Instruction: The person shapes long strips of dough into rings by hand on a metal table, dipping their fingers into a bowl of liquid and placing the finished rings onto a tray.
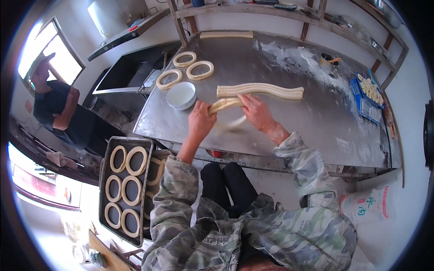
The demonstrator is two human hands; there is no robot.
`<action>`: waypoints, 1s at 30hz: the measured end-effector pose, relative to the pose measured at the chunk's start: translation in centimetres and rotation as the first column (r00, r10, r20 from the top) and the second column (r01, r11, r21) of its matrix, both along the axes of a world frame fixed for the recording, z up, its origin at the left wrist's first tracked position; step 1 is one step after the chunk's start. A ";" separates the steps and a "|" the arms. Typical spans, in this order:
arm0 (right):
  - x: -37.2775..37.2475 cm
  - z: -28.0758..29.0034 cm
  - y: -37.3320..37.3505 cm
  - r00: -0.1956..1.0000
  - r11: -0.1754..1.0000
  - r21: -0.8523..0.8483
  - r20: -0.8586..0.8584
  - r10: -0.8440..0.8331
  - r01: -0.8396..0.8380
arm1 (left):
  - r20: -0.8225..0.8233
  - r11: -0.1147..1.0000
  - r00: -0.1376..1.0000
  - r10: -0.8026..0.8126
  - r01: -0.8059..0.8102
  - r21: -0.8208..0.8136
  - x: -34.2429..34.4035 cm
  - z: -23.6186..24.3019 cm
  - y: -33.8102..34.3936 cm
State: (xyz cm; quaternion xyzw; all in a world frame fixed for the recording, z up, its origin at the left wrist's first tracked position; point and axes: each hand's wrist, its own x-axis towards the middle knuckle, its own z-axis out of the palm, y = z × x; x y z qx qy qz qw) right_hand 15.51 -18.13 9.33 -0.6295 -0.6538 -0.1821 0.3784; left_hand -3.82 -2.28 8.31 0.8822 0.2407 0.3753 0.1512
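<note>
Clasping 1 dough loop [226, 105] over the metal table [323, 128]: left hand [201, 119] and right hand [258, 113], each grip closed.

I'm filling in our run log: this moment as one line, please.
left hand: holds dough loop; right hand: holds same loop; table: white bowl, three dough rings, dough strips

Along the far edge of the table [327, 135] runs a wooden shelf [253, 8]. Left of the table are a black trough [117, 91], a window [44, 41] and a person [49, 106] with folded arms. On the table's right part are a cup [324, 66] and a blue packet [368, 111]; below its near right corner, a sack [361, 208].
</note>
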 end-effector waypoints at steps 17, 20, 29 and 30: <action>-4.1 -7.6 -1.0 0.982 0.836 -0.519 -0.152 0.114 -0.177 | -0.272 0.925 0.909 -0.317 0.359 0.124 -2.6 -8.5 -3.9; -4.0 -8.9 -0.5 0.975 0.864 -0.463 -0.185 0.124 -0.198 | -0.230 0.909 0.913 -0.336 0.378 0.175 -2.9 -8.6 -4.1; -3.6 -10.5 -0.7 0.959 0.886 -0.368 -0.137 0.248 -0.282 | -0.243 0.881 0.897 -0.370 0.422 0.215 -2.8 -8.1 -4.2; -3.5 -10.4 -1.0 0.963 0.881 -0.389 -0.125 0.240 -0.270 | -0.243 0.874 0.895 -0.375 0.428 0.229 -2.6 -7.9 -4.3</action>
